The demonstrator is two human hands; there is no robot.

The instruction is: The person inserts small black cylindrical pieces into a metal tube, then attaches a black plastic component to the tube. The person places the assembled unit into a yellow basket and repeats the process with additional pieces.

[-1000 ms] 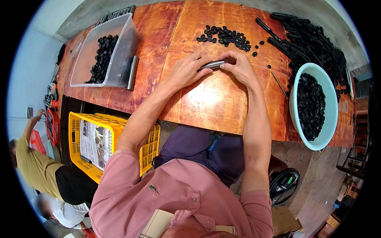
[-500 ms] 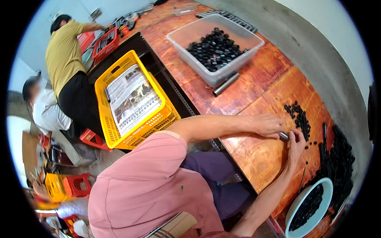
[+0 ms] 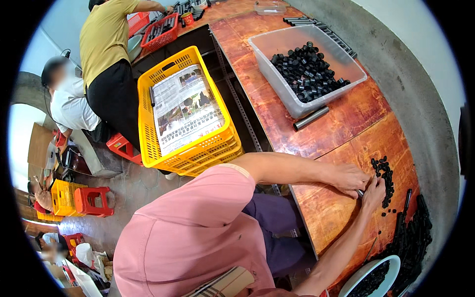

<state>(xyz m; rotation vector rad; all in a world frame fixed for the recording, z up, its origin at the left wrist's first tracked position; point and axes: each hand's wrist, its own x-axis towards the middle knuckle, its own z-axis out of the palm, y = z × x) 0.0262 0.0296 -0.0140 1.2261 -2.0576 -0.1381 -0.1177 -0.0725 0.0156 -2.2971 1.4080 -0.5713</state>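
Sliding rightward across the view since the earlier frame, the whole bench is shifting, and both hands are drawing closer together on a grey tube [image 3: 360, 193].

The left hand [image 3: 349, 178] is clasping the tube; the right hand [image 3: 376, 194] is bending over its other end, and I cannot tell whether those fingertips are pinching it. The tube is sitting between the tabletop's [image 3: 326, 218] front edge and the black caps [image 3: 388, 184] that are lying toward the back edge. Should the left clasp be loosening, the tube could be dropping and rolling toward the front edge; the right hand, hovering just beside the caps, could be scattering them toward the black rods [image 3: 415, 232].
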